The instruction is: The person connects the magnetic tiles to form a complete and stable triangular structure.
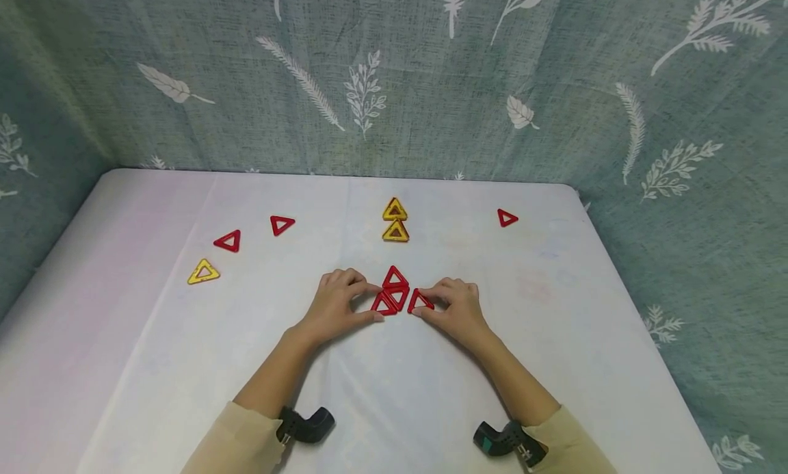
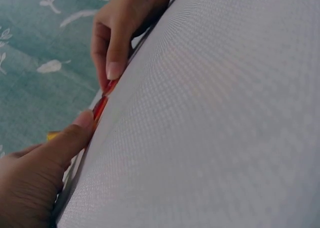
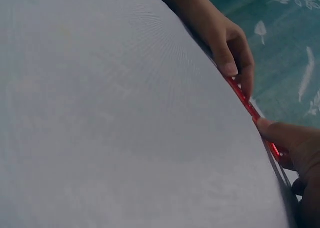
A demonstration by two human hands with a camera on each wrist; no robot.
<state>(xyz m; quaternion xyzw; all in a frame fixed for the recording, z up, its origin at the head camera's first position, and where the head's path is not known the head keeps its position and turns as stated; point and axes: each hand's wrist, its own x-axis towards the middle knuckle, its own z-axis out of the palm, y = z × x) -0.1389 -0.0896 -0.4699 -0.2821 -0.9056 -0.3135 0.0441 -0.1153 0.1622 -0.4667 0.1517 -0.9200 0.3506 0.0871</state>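
Note:
Three red triangular tiles with hollow centres lie edge to edge in the head view: a top tile (image 1: 388, 276), an inverted middle tile (image 1: 404, 298) and a lower-left tile (image 1: 389, 312). My left hand (image 1: 340, 297) pinches the lower-left tile at its outer side, between thumb and index finger. In my right hand (image 1: 457, 311) is another red triangular tile (image 1: 412, 301), pinched by thumb and fingertips. A narrow gap parts it from the middle tile. Both wrist views show the red tiles edge-on, low at the white surface, with the fingertips partly covering them.
Beyond the hands, two yellow triangles (image 1: 395, 238) stand one behind the other. To the left lie a yellow triangle (image 1: 203, 280) and two red triangles, one nearer (image 1: 239, 241) and one farther (image 1: 282, 218). Another red triangle (image 1: 501, 218) is at the far right. A leaf-patterned curtain (image 1: 394, 84) borders the white table (image 1: 554, 364).

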